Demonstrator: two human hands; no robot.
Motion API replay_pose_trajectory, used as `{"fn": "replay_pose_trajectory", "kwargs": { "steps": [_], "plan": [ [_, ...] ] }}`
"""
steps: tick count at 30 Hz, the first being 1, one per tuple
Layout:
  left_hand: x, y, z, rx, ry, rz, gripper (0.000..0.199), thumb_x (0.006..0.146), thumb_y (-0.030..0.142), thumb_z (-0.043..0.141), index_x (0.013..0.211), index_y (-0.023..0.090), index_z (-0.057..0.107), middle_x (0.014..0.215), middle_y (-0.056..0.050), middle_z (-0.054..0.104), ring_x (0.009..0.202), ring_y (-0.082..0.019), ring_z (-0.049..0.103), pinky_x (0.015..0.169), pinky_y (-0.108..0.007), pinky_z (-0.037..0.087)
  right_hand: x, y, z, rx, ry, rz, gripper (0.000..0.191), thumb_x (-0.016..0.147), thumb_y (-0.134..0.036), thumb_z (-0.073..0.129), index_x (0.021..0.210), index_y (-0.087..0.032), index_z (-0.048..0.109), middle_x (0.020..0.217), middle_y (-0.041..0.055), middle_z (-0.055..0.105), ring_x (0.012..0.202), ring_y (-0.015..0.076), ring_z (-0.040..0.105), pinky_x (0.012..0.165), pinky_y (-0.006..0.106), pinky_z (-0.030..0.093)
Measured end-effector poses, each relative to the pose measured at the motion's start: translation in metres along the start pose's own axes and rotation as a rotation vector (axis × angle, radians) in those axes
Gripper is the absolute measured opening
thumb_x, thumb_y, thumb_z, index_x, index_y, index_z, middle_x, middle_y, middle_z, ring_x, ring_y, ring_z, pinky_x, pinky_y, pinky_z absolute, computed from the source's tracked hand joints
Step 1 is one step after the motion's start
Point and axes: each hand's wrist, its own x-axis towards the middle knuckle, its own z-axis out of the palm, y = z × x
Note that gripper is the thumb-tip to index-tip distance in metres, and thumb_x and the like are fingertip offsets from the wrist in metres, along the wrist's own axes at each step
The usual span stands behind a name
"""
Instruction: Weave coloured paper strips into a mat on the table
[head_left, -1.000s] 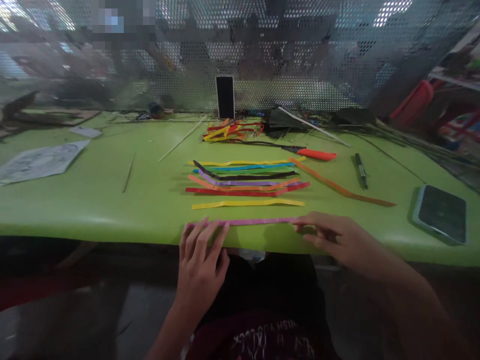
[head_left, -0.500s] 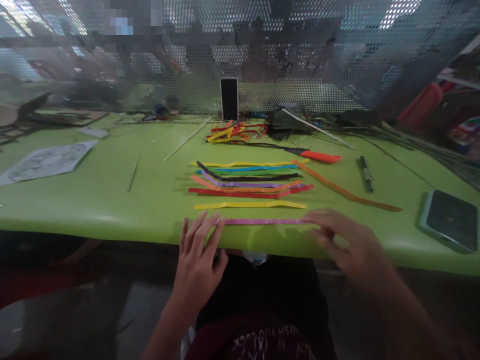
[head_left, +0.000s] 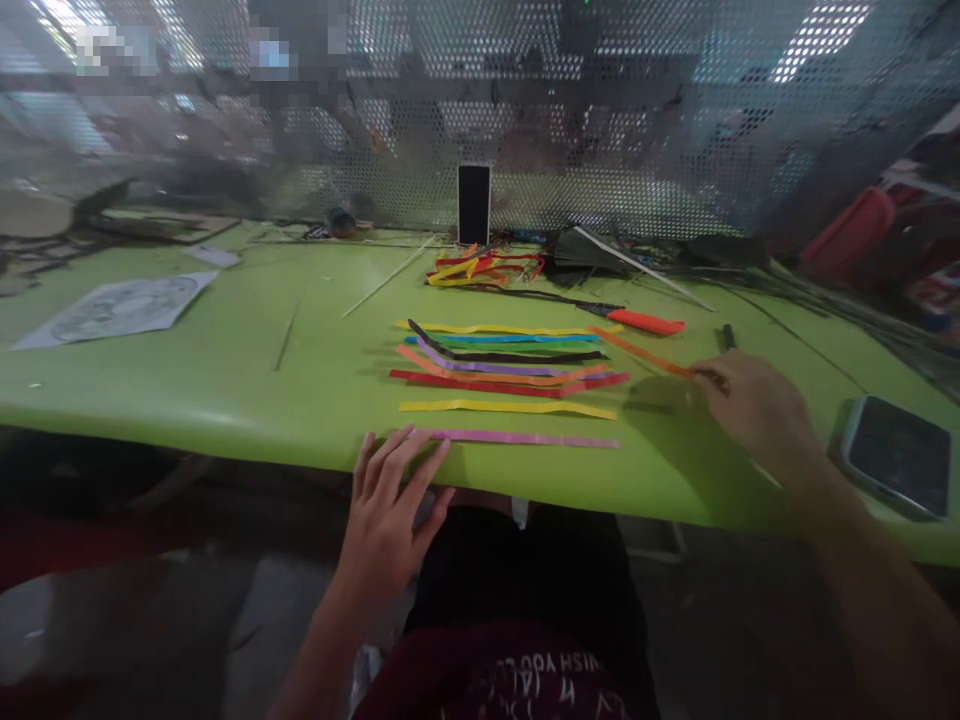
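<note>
Under the fingertips of my left hand (head_left: 396, 490) lies the left end of a pink strip (head_left: 525, 438), close to the table's front edge. The fingers of that hand are spread. To the right, my right hand (head_left: 757, 405) pinches an orange strip (head_left: 637, 350); the strip's far right part is hidden by the hand. Between them are a yellow strip (head_left: 510, 407) and, farther back, a red strip (head_left: 510, 387), a purple strip (head_left: 480, 368), a black strip (head_left: 510, 356), a blue strip (head_left: 495, 340) and another yellow strip (head_left: 502, 329), laid roughly parallel.
An orange-handled cutter (head_left: 646, 322) lies behind the strips, near a tangled pile of strips (head_left: 480, 268). A phone (head_left: 474, 205) stands against the mesh panel. At right are a pen (head_left: 728, 338) and a thick dark-topped device (head_left: 896, 455). A printed sheet (head_left: 120, 308) lies left.
My right hand has let go of the pink strip's right end, moved right and taken hold of the orange strip. My left hand stays on the pink strip.
</note>
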Motion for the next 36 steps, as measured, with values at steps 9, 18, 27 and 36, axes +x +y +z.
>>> {"fn": "replay_pose_trajectory", "kwargs": {
  "steps": [9, 18, 27, 36],
  "plan": [
    [-0.003, -0.018, -0.007, -0.126, 0.187, -0.026, 0.047, 0.095, 0.007, 0.058, 0.138, 0.026, 0.058, 0.130, -0.011, 0.064, 0.132, -0.032, 0.056, 0.111, -0.060, 0.047, -0.083, -0.106, -0.055, 0.350, -0.098, 0.233, 0.027, 0.088, -0.045, 0.069, 0.114, -0.048, 0.069, 0.078, 0.0027, 0.069, 0.055, 0.0257, 0.062, 0.036, 0.038, 0.047],
    [0.015, -0.028, -0.014, -0.199, 0.198, -0.008, 0.038, 0.093, 0.001, 0.058, 0.124, 0.023, 0.065, 0.115, -0.007, 0.070, 0.118, -0.025, 0.065, 0.113, -0.058, 0.046, -0.134, -0.189, 0.005, 0.680, -0.530, 0.353, 0.017, 0.094, -0.034, 0.059, 0.089, -0.035, 0.075, 0.081, 0.0018, 0.069, 0.068, 0.0202, 0.071, 0.058, 0.029, 0.061],
    [0.039, -0.041, -0.016, -0.199, 0.099, 0.008, 0.029, 0.097, 0.006, 0.057, 0.121, 0.021, 0.065, 0.114, -0.008, 0.069, 0.116, -0.025, 0.063, 0.104, -0.048, 0.052, -0.147, -0.187, 0.018, 0.730, -0.540, 0.448, 0.018, 0.094, -0.034, 0.061, 0.103, -0.034, 0.077, 0.093, 0.0046, 0.069, 0.078, 0.0212, 0.071, 0.067, 0.032, 0.061],
    [0.049, -0.041, -0.019, -0.189, -0.072, -0.009, 0.030, 0.101, 0.012, 0.053, 0.129, 0.018, 0.060, 0.122, -0.010, 0.064, 0.125, -0.027, 0.055, 0.108, -0.047, 0.048, -0.152, -0.192, 0.051, 0.846, -0.533, 0.347, 0.028, 0.095, -0.023, 0.062, 0.117, -0.036, 0.073, 0.098, 0.0034, 0.067, 0.088, 0.0176, 0.068, 0.076, 0.030, 0.056]
  ]
}}
